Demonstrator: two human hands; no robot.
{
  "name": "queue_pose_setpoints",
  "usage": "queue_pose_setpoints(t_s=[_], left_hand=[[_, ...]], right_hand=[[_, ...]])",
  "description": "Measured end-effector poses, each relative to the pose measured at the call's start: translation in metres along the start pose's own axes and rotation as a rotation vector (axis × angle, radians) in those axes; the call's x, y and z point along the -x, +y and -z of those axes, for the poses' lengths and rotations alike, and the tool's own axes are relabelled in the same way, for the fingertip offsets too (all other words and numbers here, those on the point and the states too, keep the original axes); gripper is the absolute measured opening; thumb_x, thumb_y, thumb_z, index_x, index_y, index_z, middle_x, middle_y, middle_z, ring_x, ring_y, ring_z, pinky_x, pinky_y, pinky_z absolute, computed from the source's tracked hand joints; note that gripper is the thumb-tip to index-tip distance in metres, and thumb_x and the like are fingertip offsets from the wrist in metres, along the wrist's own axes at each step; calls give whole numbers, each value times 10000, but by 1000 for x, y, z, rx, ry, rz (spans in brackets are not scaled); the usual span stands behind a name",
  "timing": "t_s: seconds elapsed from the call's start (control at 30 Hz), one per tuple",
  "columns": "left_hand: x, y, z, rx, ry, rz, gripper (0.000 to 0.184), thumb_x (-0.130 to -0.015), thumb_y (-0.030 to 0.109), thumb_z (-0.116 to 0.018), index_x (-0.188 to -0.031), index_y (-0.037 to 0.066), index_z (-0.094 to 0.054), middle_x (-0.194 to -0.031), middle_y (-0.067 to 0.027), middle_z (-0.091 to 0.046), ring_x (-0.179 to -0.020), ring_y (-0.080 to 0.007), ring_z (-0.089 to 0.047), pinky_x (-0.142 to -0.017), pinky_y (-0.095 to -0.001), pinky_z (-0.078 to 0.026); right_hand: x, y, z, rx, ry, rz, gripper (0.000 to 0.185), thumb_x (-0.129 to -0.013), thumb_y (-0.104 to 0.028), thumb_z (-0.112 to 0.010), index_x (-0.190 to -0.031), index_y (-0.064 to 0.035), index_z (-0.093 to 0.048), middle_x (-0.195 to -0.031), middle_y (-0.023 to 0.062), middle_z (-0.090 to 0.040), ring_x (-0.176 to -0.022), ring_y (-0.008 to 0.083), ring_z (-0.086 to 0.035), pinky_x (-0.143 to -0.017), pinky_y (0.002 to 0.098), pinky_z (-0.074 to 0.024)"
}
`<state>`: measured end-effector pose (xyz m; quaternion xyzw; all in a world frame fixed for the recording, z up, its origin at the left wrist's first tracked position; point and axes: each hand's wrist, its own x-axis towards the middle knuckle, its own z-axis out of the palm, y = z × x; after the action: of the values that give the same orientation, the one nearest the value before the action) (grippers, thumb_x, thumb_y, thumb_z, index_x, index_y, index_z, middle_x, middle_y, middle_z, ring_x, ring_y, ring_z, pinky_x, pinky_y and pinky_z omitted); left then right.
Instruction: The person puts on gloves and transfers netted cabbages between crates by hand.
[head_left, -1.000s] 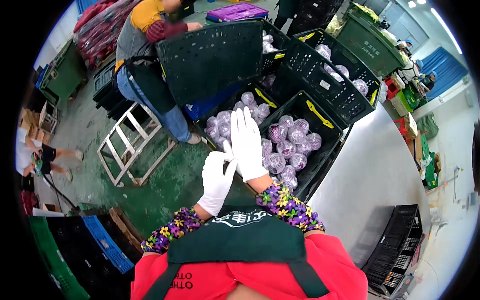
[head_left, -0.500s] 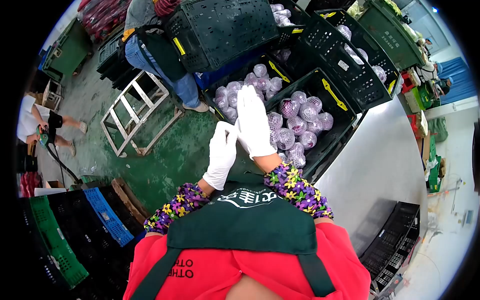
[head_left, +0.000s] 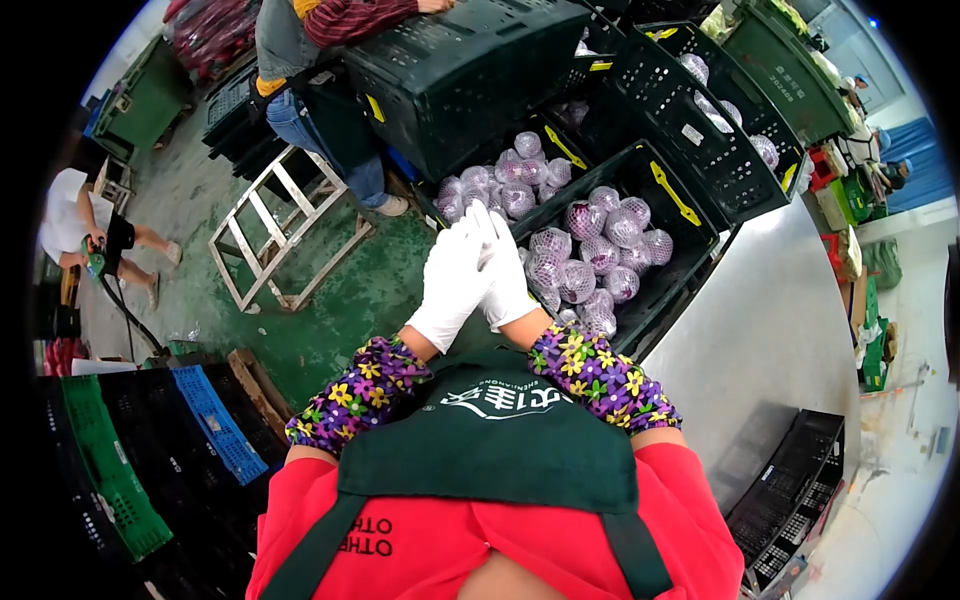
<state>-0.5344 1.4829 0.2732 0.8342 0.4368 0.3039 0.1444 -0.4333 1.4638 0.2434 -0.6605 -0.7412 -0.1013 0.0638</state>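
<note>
Left hand (head_left: 450, 282) pressed against right hand (head_left: 506, 288), both white-gloved, fingers straight, unclenched; crate (head_left: 688, 245) of net-wrapped produce (head_left: 601, 255) near right.

I count two hands of my own at centre, left hand (head_left: 447, 290) and right hand (head_left: 508, 290), with two floral sleeves (head_left: 615, 385). Left of centre: one step frame (head_left: 270, 228). Lower left: one blue crate (head_left: 217, 430), one green crate (head_left: 112, 462). Upper left: one green bin (head_left: 143, 112). Net-wrapped globes (head_left: 600, 254) in the centre-right black crate (head_left: 692, 242): over ten, some hidden; exact total undetermined.
</note>
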Motion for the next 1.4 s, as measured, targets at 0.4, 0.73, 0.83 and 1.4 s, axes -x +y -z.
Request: queue_pose_setpoints(t_s=[0.4, 0.73, 0.83, 1.4], left_hand=[[20, -7, -27, 105, -197, 260, 249, -864, 238, -559, -994, 27, -582, -987, -161, -597, -928, -376, -573, -783, -447, -484], [12, 7, 39, 487, 273, 221, 323, -818, 47, -661, -1135, 53, -597, -1028, -108, -612, -879, -231, -628, -791, -343, -514], [18, 16, 28, 395, 212, 59, 325, -769, 46, -717, -1081, 48, -625, -1050, -123, -610, -958, -247, -610, -848, -328, -494], [18, 44, 45, 583, 206, 346, 140, -887, 123, -646, -993, 33, -630, -855, -82, -672, -764, -143, -654, -701, -285, -515]], right_hand=[[13, -25, -41, 1318, 173, 26, 536, -938, -255, -391, -1435, -55, -361, -1482, 145, -370, -1405, 278, -277, -1174, 406, -181], [-2, 15, -11, -1305, 90, -250, 442, -942, -153, -486, -1362, -15, -479, -1338, 150, -537, -1250, 262, -496, -1047, 350, -373], [-20, 19, 19, -2206, 239, -471, 469, -959, -100, -436, -1394, 69, -389, -1412, 152, -463, -1287, 235, -470, -1103, 317, -347], [-36, 30, 46, -1995, 108, -462, 583, -944, -155, -576, -1457, -40, -324, -1337, 159, -488, -1218, 229, -484, -1022, 350, -400]])
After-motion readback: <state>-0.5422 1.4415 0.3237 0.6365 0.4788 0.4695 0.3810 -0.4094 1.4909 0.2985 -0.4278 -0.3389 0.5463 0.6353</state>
